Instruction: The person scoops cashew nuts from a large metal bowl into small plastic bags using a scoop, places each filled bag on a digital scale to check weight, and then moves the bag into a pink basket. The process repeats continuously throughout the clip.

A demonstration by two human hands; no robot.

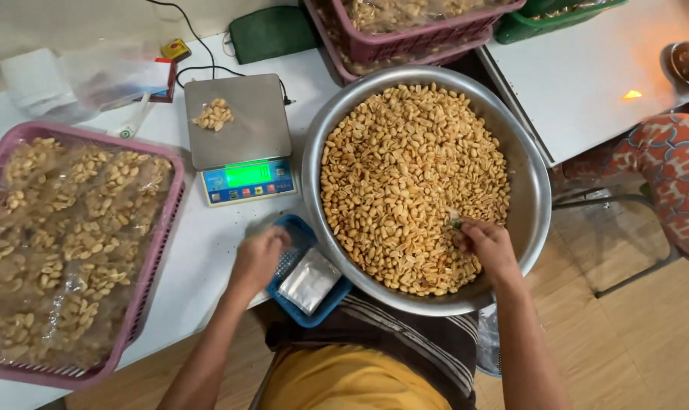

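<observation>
Our right hand (pixel 487 244) is down in the big metal bowl (pixel 538 197), fingers pinched together on something small at the near right edge of the heap of peanuts (pixel 413 182); a speck of green shows at the fingertips, but we cannot tell what it is. Our left hand (pixel 257 258) reaches into the small blue basket (pixel 314 311) just left of the bowl, fingers curled down toward the stack of clear little bags (pixel 308 279); whether it has already pinched one we cannot tell.

We judge the peanuts light, hard and dry, loose enough to spill between the fingers, so a cupped hand would carry them better than a pinch. The bags look thin, limp and slick; they will likely cling to each other, and the best hold is at an edge or corner, sliding the top one off.

Further left and away from us stands a scale (pixel 242 137) with a few peanuts on its plate. On the far left of the counter (pixel 200 250) sits a pink basket (pixel 158 250) full of packed bags of peanuts. More baskets stand at the far side, and a person's patterned clothing shows at the right.
</observation>
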